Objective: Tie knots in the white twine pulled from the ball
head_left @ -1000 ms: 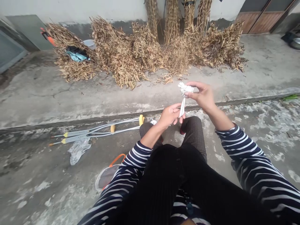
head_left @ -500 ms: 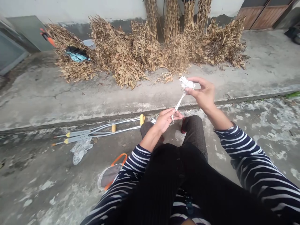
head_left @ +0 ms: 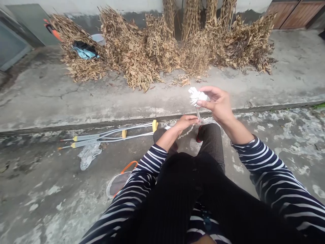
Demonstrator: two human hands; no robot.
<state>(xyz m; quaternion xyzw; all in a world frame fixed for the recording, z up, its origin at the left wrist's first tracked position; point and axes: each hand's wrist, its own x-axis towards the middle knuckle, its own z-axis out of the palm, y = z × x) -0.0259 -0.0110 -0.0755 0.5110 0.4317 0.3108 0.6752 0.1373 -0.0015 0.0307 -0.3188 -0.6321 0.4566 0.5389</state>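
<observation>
My right hand is raised over my knees and pinches a small white bundle of folded strips between thumb and fingers. A thin white strip hangs down from the bundle to my left hand, whose fingers are closed on its lower end. A pale twisted tail trails from the left hand towards my knee. Both sleeves are striped dark blue and white, and I sit on the concrete with dark trousers.
A pair of metal crutches with yellow pads lies on the ground to my left, beside a crumpled clear plastic bag. An orange-handled bag sits by my left elbow. Heaps of dry brown plants line the wall beyond a concrete kerb.
The right hand has dropped slightly with the bundle and the left hand has risen towards it, so the strip between them is shorter. The view has tilted down a little.
</observation>
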